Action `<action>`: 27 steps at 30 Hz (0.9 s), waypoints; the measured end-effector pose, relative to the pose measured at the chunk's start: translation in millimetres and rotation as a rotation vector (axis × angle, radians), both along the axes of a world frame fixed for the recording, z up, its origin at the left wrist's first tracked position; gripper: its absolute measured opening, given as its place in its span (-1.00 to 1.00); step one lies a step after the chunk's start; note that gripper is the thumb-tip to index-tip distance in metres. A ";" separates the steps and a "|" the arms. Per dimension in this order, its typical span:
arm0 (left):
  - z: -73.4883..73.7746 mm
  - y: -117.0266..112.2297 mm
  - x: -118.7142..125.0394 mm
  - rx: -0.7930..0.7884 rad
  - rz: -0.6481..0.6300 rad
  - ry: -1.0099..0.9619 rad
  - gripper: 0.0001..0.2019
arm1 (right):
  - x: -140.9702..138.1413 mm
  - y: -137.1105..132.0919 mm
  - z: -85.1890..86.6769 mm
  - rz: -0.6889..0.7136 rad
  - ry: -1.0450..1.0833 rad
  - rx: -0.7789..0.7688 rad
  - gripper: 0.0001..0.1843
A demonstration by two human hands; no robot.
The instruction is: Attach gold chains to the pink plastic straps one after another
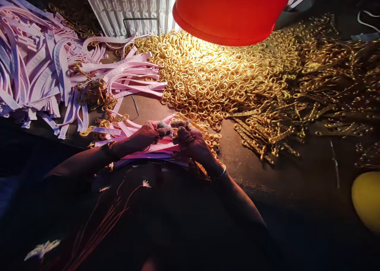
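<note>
The left hand (147, 134) and right hand (194, 144) are held close together; whether anything is clamped in them cannot be told. Beneath them, flat pink straps (162, 147) are bunched on the brown surface (230, 146); shiny gold-coloured rings (204, 87) are heaped farther off, by a red lampshade (231, 14).

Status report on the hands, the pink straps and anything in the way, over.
Left hand and right hand close together, grip unclear. Pink straps below them. Gold rings heaped beyond, partly under red lampshade; nothing visibly blocking hands.
</note>
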State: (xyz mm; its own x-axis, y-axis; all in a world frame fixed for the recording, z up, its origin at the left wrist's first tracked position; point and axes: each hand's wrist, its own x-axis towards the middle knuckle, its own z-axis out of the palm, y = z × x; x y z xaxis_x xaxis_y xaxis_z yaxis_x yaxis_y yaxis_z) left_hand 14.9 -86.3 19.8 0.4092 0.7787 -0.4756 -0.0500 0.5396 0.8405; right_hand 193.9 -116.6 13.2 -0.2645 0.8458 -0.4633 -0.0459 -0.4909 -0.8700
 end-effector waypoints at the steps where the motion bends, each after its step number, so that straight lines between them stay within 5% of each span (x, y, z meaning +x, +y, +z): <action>1: -1.5 0.2 -0.6 0.031 -0.001 0.004 -0.53 | -0.3 0.5 -0.2 0.014 -0.021 0.021 -0.37; 10: 8.7 -5.9 -6.6 0.277 -0.121 0.122 -0.64 | -2.3 0.2 8.3 0.176 -0.199 0.332 -0.55; 18: 11.3 -10.4 6.8 0.385 -0.018 0.194 -0.67 | -7.2 6.2 4.1 0.047 -0.573 0.640 -0.76; 23: 8.3 -16.0 22.0 0.374 0.124 0.167 -0.65 | -11.4 18.5 -1.4 -0.031 -0.619 0.638 -0.80; 27: -0.7 -16.1 26.6 0.354 0.208 0.128 -0.58 | -16.1 28.4 -11.9 -0.111 -0.453 0.556 -0.70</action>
